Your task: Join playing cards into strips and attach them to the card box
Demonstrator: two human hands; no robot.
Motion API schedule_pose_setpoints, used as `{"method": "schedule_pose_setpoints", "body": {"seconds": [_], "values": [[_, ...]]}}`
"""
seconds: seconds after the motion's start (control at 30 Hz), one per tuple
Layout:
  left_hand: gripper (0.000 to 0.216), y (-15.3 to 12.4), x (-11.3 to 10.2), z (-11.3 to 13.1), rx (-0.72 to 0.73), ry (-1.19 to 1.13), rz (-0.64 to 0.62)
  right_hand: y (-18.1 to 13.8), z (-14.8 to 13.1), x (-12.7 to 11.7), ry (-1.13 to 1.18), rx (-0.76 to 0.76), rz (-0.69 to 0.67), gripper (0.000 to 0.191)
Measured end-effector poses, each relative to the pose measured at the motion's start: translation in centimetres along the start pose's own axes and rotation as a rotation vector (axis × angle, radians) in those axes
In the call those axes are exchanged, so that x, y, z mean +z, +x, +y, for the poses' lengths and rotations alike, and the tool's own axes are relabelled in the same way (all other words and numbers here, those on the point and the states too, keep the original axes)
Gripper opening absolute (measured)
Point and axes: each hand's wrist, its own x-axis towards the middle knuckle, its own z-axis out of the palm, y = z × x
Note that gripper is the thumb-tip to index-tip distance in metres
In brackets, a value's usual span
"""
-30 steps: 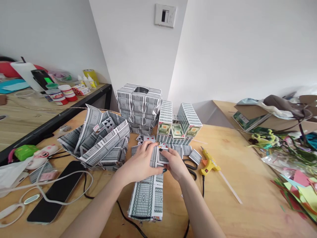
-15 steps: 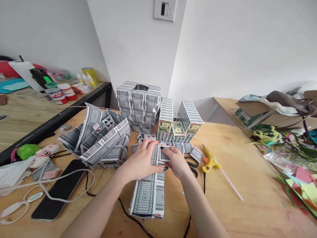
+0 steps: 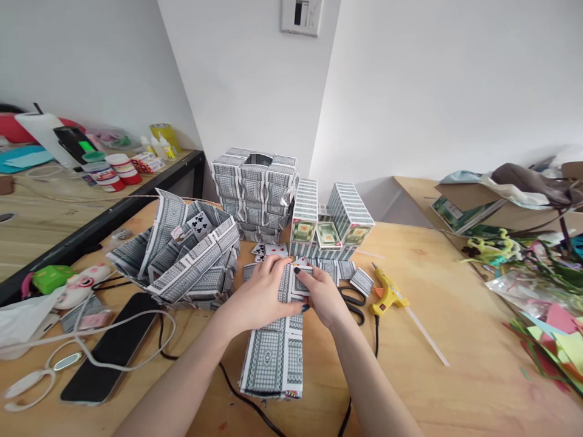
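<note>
A long panel of joined green-backed playing cards [image 3: 272, 362] lies flat on the wooden table [image 3: 455, 376] and runs toward me. My left hand [image 3: 262, 296] rests on its far end, fingers curled down over the cards. My right hand [image 3: 320, 294] pinches a single playing card [image 3: 301, 281] against that far end, thumb on top, dark-painted nails showing. Just beyond the hands lie loose face-up cards [image 3: 268, 250].
A slumped card structure [image 3: 182, 255] sits at left, a card tower [image 3: 255, 191] and stacked card boxes [image 3: 330, 221] behind. Yellow glue gun [image 3: 387, 295], black scissors [image 3: 351, 303], a black phone [image 3: 109, 349] with white cable, jars on the left bench, craft clutter at right.
Both hands stay pressed on the far end of the card panel. The view has shifted slightly; nothing else has moved.
</note>
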Motion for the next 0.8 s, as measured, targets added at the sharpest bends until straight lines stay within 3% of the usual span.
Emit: {"method": "schedule_pose_setpoints", "body": {"seconds": [0.27,0.57,0.8], "values": [[0.069,0.0,-0.1,0.1,-0.009,0.015,-0.010,0.2,0.4,-0.4,-0.164,-0.076,0.038,0.028],[0.075,0.0,0.2,0.0,-0.005,0.026,0.003,0.1,0.4,0.0,-0.070,-0.080,0.034,0.031],[0.074,0.1,0.2,-0.1,-0.002,-0.007,-0.019,0.0,-0.8,-0.8,-0.273,0.018,-0.001,0.020]]}}
